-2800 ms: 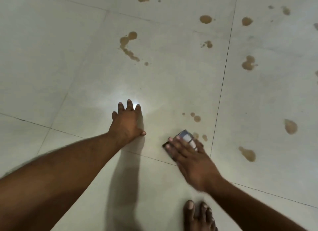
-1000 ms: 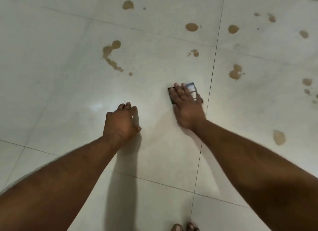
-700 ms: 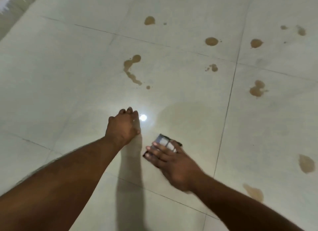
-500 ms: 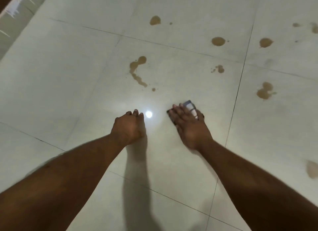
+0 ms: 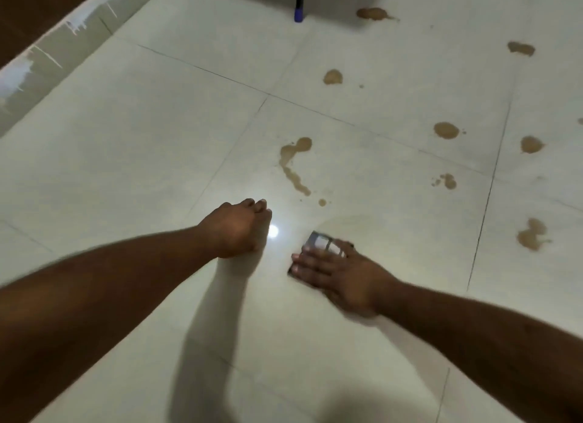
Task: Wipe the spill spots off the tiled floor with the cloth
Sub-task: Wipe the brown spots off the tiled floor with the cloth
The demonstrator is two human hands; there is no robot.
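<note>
My right hand [image 5: 339, 272] presses a small folded checked cloth [image 5: 321, 243] flat on the pale tiled floor [image 5: 157, 145]; only the cloth's far edge shows past my fingers. My left hand [image 5: 238, 228] rests on the floor just left of it, fingers curled together, holding nothing. A long brown spill trail [image 5: 291, 164] lies a little beyond both hands. Several round brown spots sit farther right, such as a spot [image 5: 445, 130] and a double blotch [image 5: 531, 235]. A faint wet smear [image 5: 362, 224] arcs above the cloth.
A wall skirting [image 5: 47, 53] runs along the upper left. A black leg with a blue foot [image 5: 298, 9] stands at the top, beside a dark shadowed area. Grout lines cross the floor. A bright light reflection [image 5: 273, 231] glints between my hands.
My right hand slid the cloth back toward me and to the left, from farther out on the tile. The view tilted up, showing the wall and furniture leg. My left hand stayed planted.
</note>
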